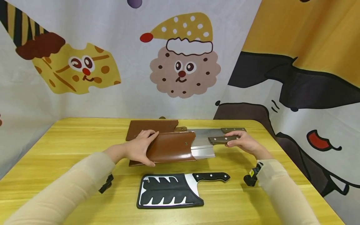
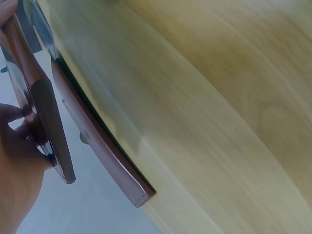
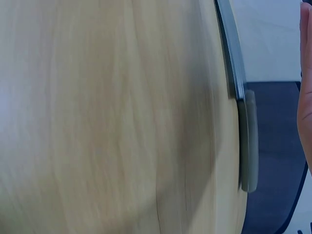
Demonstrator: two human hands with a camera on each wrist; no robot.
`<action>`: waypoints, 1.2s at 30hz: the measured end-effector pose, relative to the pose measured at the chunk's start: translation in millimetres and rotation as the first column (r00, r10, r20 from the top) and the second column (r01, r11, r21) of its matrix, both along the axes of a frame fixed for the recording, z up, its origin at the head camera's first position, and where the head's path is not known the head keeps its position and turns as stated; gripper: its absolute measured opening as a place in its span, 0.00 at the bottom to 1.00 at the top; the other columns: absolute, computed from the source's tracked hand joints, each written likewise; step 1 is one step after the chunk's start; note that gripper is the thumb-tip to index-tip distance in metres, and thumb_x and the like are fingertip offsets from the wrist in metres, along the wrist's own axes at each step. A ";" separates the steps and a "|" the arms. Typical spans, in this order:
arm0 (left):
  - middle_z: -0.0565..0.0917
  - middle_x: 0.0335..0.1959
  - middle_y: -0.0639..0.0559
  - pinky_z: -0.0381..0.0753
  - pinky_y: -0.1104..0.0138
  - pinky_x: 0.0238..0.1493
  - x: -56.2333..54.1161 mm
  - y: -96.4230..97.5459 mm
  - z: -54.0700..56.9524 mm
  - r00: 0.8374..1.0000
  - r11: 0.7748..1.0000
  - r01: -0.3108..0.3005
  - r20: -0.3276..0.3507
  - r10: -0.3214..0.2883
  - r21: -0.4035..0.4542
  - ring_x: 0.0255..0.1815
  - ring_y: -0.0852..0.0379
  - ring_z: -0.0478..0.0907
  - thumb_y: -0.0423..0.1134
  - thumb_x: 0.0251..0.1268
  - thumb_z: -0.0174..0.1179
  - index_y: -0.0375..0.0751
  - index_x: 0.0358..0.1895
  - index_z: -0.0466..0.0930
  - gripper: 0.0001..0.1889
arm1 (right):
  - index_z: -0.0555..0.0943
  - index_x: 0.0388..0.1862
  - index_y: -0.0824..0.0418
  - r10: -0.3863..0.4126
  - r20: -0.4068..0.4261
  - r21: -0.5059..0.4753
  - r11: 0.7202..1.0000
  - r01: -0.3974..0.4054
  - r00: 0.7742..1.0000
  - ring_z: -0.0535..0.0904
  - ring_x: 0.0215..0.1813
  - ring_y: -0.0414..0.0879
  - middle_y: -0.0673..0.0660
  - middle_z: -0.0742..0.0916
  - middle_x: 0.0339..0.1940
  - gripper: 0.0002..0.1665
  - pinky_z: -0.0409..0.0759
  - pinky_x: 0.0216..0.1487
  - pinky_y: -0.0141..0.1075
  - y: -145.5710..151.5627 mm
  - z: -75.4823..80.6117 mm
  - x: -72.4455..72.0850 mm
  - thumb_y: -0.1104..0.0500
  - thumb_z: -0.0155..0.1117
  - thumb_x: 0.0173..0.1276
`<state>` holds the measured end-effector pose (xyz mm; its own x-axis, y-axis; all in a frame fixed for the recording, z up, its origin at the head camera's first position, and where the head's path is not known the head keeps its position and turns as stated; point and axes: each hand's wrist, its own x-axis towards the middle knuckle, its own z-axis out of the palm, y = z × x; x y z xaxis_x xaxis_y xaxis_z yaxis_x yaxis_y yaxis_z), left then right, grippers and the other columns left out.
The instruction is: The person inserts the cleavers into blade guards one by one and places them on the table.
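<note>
My left hand (image 1: 140, 147) grips a brown leather sheath (image 1: 170, 147) from its left end, thumb along the near edge. Held in my right hand (image 1: 247, 143) is a cleaver by its dark wooden handle (image 1: 217, 140). Its shiny blade (image 1: 203, 152) runs into the sheath's right-hand mouth, so part of the blade is hidden. In the left wrist view the held sheath (image 2: 51, 117) is raised off the table, fingers on its side. The right wrist view catches only the edge of my right hand (image 3: 305, 107).
Behind lie a second brown sheath (image 1: 150, 126) with a snap strap (image 1: 181, 128) and another wooden-handled cleaver (image 1: 233, 129). In front, a black-handled cleaver (image 1: 211, 177) sits in a black-and-white cover (image 1: 168, 189). A printed curtain (image 1: 126, 103) hangs behind the wooden table (image 1: 84, 137).
</note>
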<state>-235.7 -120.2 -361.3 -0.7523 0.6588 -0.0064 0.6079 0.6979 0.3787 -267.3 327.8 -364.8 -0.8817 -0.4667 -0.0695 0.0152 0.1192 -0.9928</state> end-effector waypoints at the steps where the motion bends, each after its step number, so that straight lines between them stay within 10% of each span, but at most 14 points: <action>1: 0.55 0.69 0.36 0.45 0.41 0.71 -0.2 0.8 -0.2 1.000 1.000 0.001 -0.001 -0.001 -0.001 0.71 0.37 0.51 0.57 0.37 0.71 0.31 0.73 0.45 0.61 | 0.86 0.38 0.47 0.003 0.001 -0.002 1.000 -0.003 1.000 0.85 0.35 0.42 0.50 0.84 0.38 0.26 0.83 0.39 0.31 -1.9 -1.0 -0.8 0.78 0.58 0.58; 36: 0.54 0.69 0.35 0.42 0.42 0.72 -1.7 24.9 2.4 1.000 1.000 -0.009 -0.011 0.009 -0.007 0.71 0.40 0.52 0.59 0.37 0.71 0.30 0.73 0.44 0.63 | 0.85 0.36 0.47 -0.002 0.049 -0.010 1.000 0.003 0.999 0.83 0.34 0.40 0.51 0.84 0.36 0.23 0.83 0.41 0.33 -42.2 -7.9 -2.0 0.76 0.60 0.57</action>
